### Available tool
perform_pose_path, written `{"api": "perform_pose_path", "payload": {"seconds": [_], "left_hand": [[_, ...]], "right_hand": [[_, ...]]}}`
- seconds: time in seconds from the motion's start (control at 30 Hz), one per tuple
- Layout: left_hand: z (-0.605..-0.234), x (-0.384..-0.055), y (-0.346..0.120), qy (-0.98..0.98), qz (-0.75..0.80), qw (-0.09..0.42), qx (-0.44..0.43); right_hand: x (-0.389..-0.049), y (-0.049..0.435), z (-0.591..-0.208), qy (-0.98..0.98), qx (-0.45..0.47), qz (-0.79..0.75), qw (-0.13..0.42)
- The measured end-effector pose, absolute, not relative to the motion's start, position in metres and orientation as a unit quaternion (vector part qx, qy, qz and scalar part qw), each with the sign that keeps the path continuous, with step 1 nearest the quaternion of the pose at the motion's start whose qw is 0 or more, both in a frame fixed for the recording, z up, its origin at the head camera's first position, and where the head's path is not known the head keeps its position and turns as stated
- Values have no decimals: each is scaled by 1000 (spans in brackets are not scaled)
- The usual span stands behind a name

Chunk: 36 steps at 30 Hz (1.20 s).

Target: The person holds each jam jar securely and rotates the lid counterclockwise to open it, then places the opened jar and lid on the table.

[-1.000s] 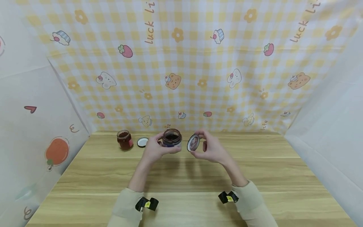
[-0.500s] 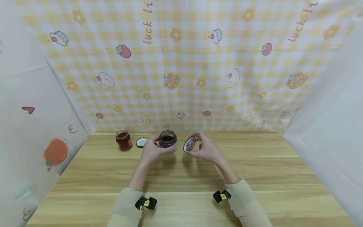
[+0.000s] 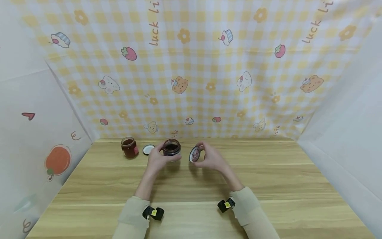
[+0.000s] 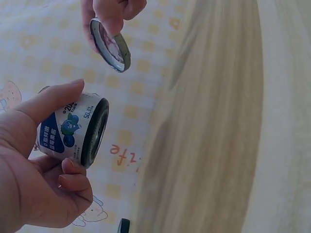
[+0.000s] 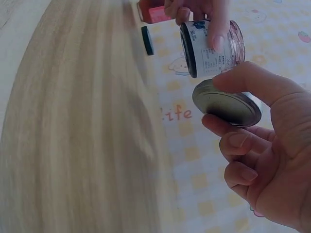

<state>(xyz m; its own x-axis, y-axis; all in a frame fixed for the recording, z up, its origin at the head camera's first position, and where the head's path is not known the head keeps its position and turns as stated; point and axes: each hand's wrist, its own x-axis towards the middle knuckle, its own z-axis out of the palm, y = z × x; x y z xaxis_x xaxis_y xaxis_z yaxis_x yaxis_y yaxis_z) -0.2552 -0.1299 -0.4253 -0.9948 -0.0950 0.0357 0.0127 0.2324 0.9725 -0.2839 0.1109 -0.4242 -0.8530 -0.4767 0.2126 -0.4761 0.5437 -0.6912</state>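
My left hand (image 3: 157, 160) grips an uncapped glass jar (image 3: 171, 147) of dark jam; blueberries are printed on its white and blue label, seen in the left wrist view. The jar is held just above the table, its mouth up. To its right, my right hand (image 3: 211, 158) pinches a round metal jar lid (image 3: 194, 154) by the rim between thumb and fingers. The lid is tilted nearly on edge, apart from the jar. In the right wrist view the thumb lies across the edge of the lid (image 5: 226, 104).
A second uncapped jar (image 3: 129, 148) with dark red contents stands at the table's back left. Beside it a white-lined lid (image 3: 148, 149) lies inside up, close to my left hand. A checked cloth (image 3: 191, 83) hangs behind the wooden table (image 3: 268, 179).
Both hands have shifted left and slightly down, with the jar and the lid still held. The standing jar and the lid on the table stay in place.
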Motion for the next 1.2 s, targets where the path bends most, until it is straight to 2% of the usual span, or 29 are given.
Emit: {"api": "perform_pose_path", "payload": {"seconds": [0.37, 1.2], "left_hand": [[-438, -265, -133, -796, -601, 45, 52], [-445, -275, -143, -829, -555, 18, 65]], "right_hand": [[-289, 90, -440, 901, -237, -362, 32], [-307, 67, -450, 917, -205, -338, 49]]}}
